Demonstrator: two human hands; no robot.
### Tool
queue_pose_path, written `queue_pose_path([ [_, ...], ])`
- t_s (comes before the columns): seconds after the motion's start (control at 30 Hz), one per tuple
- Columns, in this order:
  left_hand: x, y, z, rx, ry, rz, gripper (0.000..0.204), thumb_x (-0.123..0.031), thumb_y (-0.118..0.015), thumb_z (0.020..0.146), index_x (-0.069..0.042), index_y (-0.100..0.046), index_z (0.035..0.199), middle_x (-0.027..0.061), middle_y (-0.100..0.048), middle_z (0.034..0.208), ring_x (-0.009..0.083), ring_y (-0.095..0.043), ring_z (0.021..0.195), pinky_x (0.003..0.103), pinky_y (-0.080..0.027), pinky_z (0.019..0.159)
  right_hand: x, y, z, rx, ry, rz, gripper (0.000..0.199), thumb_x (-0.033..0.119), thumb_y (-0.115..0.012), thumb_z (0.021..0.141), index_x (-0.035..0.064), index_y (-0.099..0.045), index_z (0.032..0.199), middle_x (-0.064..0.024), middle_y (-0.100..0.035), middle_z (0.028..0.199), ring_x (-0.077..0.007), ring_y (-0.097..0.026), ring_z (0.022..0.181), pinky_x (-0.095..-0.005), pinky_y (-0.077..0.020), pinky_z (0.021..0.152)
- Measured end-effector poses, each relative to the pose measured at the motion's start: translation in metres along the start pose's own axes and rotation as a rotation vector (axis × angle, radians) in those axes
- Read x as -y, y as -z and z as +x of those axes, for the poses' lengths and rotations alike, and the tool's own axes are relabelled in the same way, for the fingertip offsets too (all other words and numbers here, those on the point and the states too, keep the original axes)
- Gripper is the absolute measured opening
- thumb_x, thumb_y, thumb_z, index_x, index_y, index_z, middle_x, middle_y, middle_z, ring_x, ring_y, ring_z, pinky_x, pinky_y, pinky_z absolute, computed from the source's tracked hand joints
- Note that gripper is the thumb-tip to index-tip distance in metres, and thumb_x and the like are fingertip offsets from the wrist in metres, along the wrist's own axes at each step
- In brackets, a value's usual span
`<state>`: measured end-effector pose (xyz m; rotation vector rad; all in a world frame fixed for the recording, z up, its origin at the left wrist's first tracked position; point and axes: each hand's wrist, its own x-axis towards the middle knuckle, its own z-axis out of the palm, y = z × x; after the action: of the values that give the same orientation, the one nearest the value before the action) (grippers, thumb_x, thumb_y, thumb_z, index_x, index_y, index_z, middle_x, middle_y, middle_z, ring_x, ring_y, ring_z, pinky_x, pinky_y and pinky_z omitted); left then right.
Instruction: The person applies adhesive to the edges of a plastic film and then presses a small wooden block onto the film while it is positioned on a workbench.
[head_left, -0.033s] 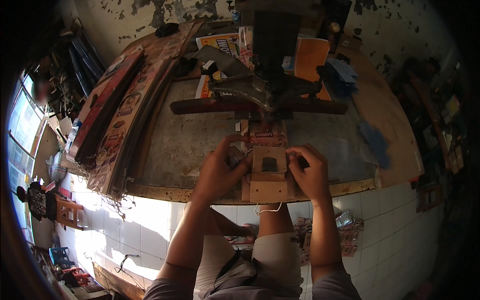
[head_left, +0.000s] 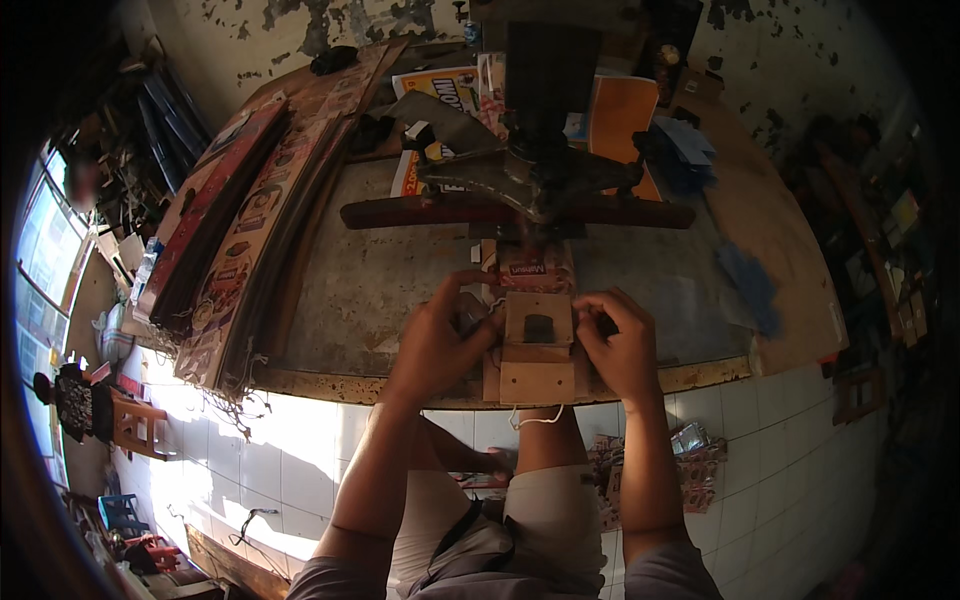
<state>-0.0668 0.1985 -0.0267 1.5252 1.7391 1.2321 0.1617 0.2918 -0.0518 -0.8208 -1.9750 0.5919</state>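
On the near part of the table lies a brown cardboard-like paper bag [head_left: 538,378], its plain folded top toward me. That top has a dark cut-out and small punched holes, and a white cord [head_left: 522,424] loops off its near edge. Beyond it shows the bag's printed red panel [head_left: 525,271]. My left hand [head_left: 437,345] closes at its left edge, thumb and forefinger against the side. Opposite, my right hand [head_left: 620,345] pinches at the right edge with curled fingers. Little whitish bits, perhaps cord, show by the fingertips; the fingers partly hide what they grip.
A dark metal press-like frame [head_left: 530,185] with a long crossbar stands just past the bag. Stacks of flat printed bags [head_left: 235,250] with dangling cords lie at the left. Blue scraps [head_left: 750,285] and an orange sheet [head_left: 625,115] are on the right. Printed packets [head_left: 700,470] lie on the tiled floor.
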Motion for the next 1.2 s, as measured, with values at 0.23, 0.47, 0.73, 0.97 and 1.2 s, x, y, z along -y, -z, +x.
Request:
queue_pose_path([
  [0.23,0.002,-0.002,-0.001,0.004,0.001,-0.025,0.033,-0.011,-0.075,0.090,-0.006,-0.066,0.121,0.0017,-0.072,0.076,0.0043,-0.056,0.060,0.025,-0.043,0.057,-0.002,0.000,-0.001,-0.004,-0.002,-0.040,0.018,-0.002,-0.070,0.081,0.0040,-0.070,0.097,-0.0081,-0.067,0.084,-0.0194,-0.069,0.075,-0.0315,-0.0542,0.067],
  [0.47,0.016,-0.003,-0.001,0.014,-0.052,-0.029,0.021,-0.011,-0.074,0.092,-0.004,-0.072,0.112,0.0038,-0.074,0.082,0.0058,-0.062,0.066,0.025,-0.049,0.061,-0.001,-0.001,0.000,-0.007,0.001,-0.047,0.018,-0.003,-0.070,0.080,0.0039,-0.069,0.096,-0.0077,-0.066,0.084,-0.0193,-0.068,0.074,-0.0317,-0.0544,0.067],
  [0.73,0.007,-0.002,-0.001,0.026,-0.018,-0.020,0.021,-0.011,-0.074,0.091,-0.004,-0.073,0.111,0.0039,-0.074,0.082,0.0059,-0.065,0.069,0.025,-0.052,0.064,0.000,0.000,0.000,0.003,-0.008,-0.060,0.017,-0.003,-0.069,0.080,0.0036,-0.069,0.095,-0.0075,-0.066,0.083,-0.0189,-0.067,0.074,-0.0314,-0.0540,0.067],
  [0.97,0.005,-0.001,-0.001,0.011,-0.041,0.004,0.022,-0.012,-0.074,0.090,-0.004,-0.074,0.110,0.0030,-0.073,0.077,0.0050,-0.061,0.065,0.025,-0.049,0.061,0.000,0.000,0.001,-0.011,0.005,-0.066,0.017,-0.002,-0.070,0.079,0.0040,-0.069,0.095,-0.0074,-0.065,0.082,-0.0186,-0.065,0.071,-0.0320,-0.0527,0.065],
  [1.2,0.007,-0.001,-0.002,0.002,-0.052,0.064,0.021,-0.012,-0.075,0.089,-0.005,-0.074,0.109,0.0033,-0.071,0.073,0.0058,-0.060,0.062,0.025,-0.048,0.060,0.003,0.002,0.000,-0.009,0.006,-0.090,0.017,-0.002,-0.069,0.078,0.0049,-0.070,0.094,-0.0061,-0.059,0.079,-0.0184,-0.062,0.067,-0.0319,-0.0508,0.062],
])
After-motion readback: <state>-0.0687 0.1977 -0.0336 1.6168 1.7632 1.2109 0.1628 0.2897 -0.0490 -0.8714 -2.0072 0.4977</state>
